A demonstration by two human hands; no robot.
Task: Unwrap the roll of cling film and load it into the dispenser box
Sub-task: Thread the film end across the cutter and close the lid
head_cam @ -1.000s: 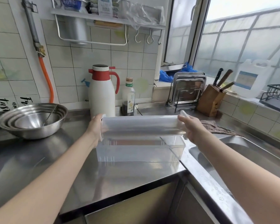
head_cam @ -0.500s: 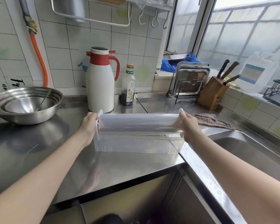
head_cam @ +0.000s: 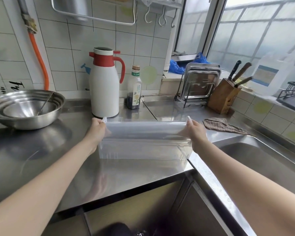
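Observation:
A roll of cling film [head_cam: 146, 129], clear with white end caps, lies level across the open top of the transparent dispenser box [head_cam: 143, 151] on the steel counter. My left hand [head_cam: 97, 131] grips the roll's left end and my right hand [head_cam: 195, 132] grips its right end. The roll sits at the box's upper rim; I cannot tell whether it rests in its slots.
A white and red thermos jug [head_cam: 105, 86] and a dark sauce bottle [head_cam: 134, 88] stand just behind the box. Stacked steel bowls [head_cam: 24, 109] sit at the left. A brown cloth [head_cam: 223, 126], knife block [head_cam: 224, 96] and tray rack [head_cam: 200, 84] are at the right, with the sink [head_cam: 262, 160] beside the box.
Both hands have lowered the roll from above the box down to its top rim. The camera has tilted further down.

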